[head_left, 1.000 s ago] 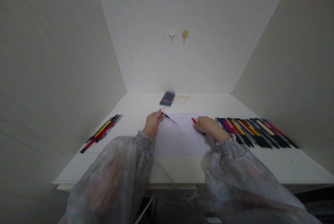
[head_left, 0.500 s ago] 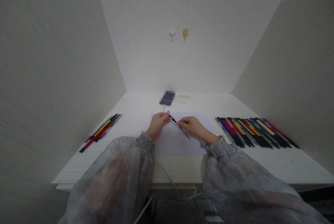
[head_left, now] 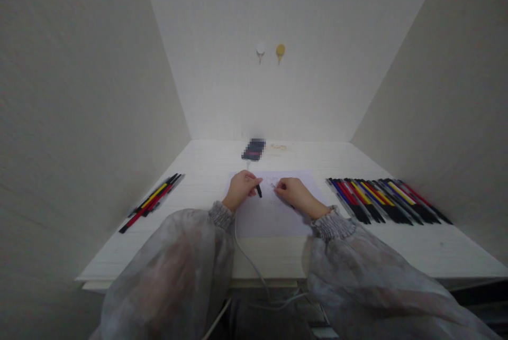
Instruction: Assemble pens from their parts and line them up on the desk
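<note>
Above a white sheet of paper point(head_left: 257, 221), my left hand point(head_left: 239, 189) pinches a short black pen cap point(head_left: 259, 190) that points downward. My right hand point(head_left: 296, 195) is closed around a pen point(head_left: 273, 185); its pale tip end shows at the fingertips, and a dark bit of its barrel shows under the hand. The cap and the pen are apart, with a small gap between my hands. Faint marks are visible on the paper between them.
Several pens point(head_left: 381, 200) lie in a row at the right. A smaller bunch of pens point(head_left: 153, 200) is at the left. A phone point(head_left: 254, 149), blurred out, lies at the back with a white cable point(head_left: 248, 258) running forward. Two hooks point(head_left: 280, 50) hang on the back wall.
The black pen held between both hands has been uncapped. The cap is now in my left hand, the pen in my right, with its tip turned toward the upper left.
</note>
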Motion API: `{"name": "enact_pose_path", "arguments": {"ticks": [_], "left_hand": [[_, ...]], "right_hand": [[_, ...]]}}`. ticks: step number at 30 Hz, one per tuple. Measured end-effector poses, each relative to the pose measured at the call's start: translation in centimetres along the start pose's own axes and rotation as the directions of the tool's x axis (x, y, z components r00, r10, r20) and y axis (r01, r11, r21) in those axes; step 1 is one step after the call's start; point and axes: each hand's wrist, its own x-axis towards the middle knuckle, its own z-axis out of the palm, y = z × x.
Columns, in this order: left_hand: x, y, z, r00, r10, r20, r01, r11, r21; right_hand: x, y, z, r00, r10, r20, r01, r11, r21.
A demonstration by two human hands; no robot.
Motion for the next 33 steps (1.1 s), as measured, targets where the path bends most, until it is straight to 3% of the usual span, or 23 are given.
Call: {"name": "enact_pose_path", "arguments": {"ticks": [4,9,14,19,22,26,30,33], "left_hand": [[-0.7,0.9,0.0,0.982,0.165,0.087,-0.186,0.897,0.401],[-0.8,1.3,-0.3,0.971,0.223,0.089,-0.228,0.738,0.636],[-0.7,1.6,0.1,0.954,0.296,0.052,-0.272,0.774,0.572],[-0.4,1.2,0.4,0.968,0.234,0.093,-0.252,0.897,0.364],[-0.1,0.8,0.2,0.975,0.22,0.038,-0.222,0.937,0.269],[-0.1,0.8,0.0,0.978,0.209,-0.023,-0.191,0.929,0.316],[-0.7,1.3,0.4,0.97,0.222,0.097,-0.242,0.865,0.44],[-1.1,1.7,0.7,0.949,0.251,0.189,-0.314,0.768,0.558]], "right_hand": [[0.1,-0.5,-0.5,0.999,0.033,0.006,-0.033,0.999,0.025],[0.3,-0.4,-0.2,1.0,0.011,-0.008,-0.01,0.994,0.11],[0.3,-0.3,0.8,1.0,0.001,0.007,-0.003,0.954,0.299],[0.0,-0.7,1.4,0.997,0.001,0.071,-0.038,0.853,0.52],[-0.2,-0.9,1.1,0.991,-0.009,0.136,-0.073,0.809,0.583],[-0.1,-0.5,0.0,0.989,0.048,0.139,-0.103,0.903,0.416],[0.2,0.1,-0.5,0.996,0.069,-0.05,-0.066,0.996,0.065],[0.3,0.0,-0.6,0.997,0.057,-0.043,-0.059,0.997,-0.045]]}}
